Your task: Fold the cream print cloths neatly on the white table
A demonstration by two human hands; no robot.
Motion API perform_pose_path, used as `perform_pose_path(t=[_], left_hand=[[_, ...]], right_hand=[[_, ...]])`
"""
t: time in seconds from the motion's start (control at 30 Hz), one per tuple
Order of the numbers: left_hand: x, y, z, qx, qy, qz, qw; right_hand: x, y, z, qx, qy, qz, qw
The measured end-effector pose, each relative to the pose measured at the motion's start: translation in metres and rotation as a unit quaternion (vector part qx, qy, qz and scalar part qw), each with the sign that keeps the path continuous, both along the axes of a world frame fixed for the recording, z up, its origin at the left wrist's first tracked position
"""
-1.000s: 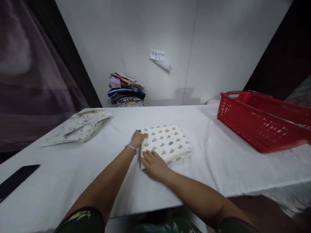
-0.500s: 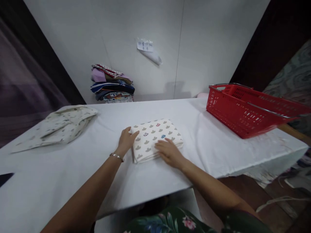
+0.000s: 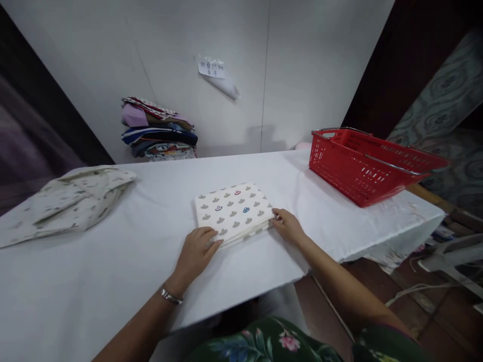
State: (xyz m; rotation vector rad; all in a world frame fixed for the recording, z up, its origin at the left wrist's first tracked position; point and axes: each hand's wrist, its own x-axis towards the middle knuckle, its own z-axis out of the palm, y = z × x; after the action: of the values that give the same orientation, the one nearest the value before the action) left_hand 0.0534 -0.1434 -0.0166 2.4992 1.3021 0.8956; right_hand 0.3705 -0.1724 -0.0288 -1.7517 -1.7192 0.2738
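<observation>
A folded white cloth (image 3: 234, 208) with a grey mushroom-like print and a few coloured motifs lies flat on the white-covered table. At its near left corner, my left hand (image 3: 196, 251) has the edge between thumb and fingers. My right hand (image 3: 289, 226) pinches the near right corner, with the fingertips partly hidden by the fabric. Layered folds show along the near edge between both hands. A metal bracelet (image 3: 171, 295) is on my left wrist.
A crumpled printed cloth (image 3: 86, 201) lies on the left of the table (image 3: 158, 201). Folded fabrics (image 3: 158, 133) are stacked by the wall at the back. To the right stands a red basket (image 3: 362, 171) with metal handles. A paper note (image 3: 212, 68) hangs on the wall.
My left hand has moved from the cloth's left side to its near left corner. My right hand has gone from lying on top to gripping the near right corner. The view has shifted right.
</observation>
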Motion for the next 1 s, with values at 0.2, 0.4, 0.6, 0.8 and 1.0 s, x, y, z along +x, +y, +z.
perform_pose_path(t=[0.2,0.4,0.6,0.8,1.0], left_hand=[[-0.002,-0.003,-0.002,0.013,0.008,-0.007,1.0],[-0.003,0.0,-0.01,0.037,0.013,-0.012,0.999],[-0.005,0.0,-0.014,0.057,0.032,-0.002,0.998],[-0.005,-0.002,-0.015,0.06,0.034,0.007,0.998],[-0.004,-0.004,-0.012,0.077,0.031,0.006,0.997]], right_hand=[[-0.004,0.009,0.0,0.016,0.016,-0.012,1.0],[-0.009,0.01,0.002,0.0,-0.004,-0.022,1.0],[-0.007,0.003,0.001,-0.002,-0.065,-0.013,0.998],[-0.006,-0.002,-0.003,-0.043,-0.061,-0.051,0.996],[-0.006,-0.003,-0.003,-0.046,-0.04,-0.065,0.996]])
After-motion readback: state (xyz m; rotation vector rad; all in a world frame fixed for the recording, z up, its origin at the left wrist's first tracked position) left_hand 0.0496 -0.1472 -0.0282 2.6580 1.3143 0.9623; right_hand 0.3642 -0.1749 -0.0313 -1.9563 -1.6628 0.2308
